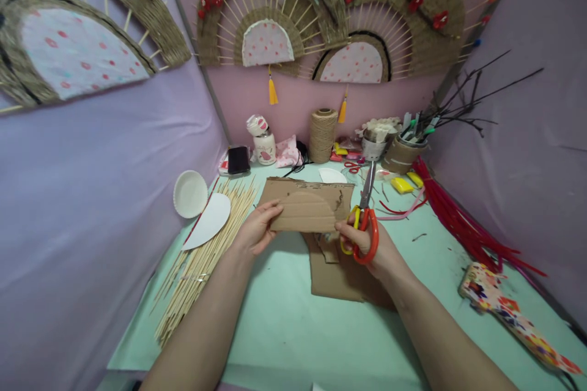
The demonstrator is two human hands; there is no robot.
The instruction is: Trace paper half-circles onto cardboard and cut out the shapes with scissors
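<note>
A half-round piece of brown cardboard (pixel 302 214) is held up level above the table, its straight edge towards me. My left hand (pixel 261 226) pinches its left end between thumb and fingers. At the opposite end, the thumb of my right hand (pixel 367 244) touches the cardboard corner. That same hand grips scissors (pixel 367 195) with a red and a yellow handle loop, blades pointing up and away. Behind and below the piece lie larger cardboard sheets (pixel 337 281), partly hidden by it and by my right hand.
On the left are a bundle of thin sticks (pixel 202 275), a white half-circle (pixel 211 220) and a white bowl (pixel 190 194). A twine spool (pixel 323 137) stands at the back. On the right lie red pipe cleaners (pixel 458 220) and a patterned glue gun (pixel 509 311).
</note>
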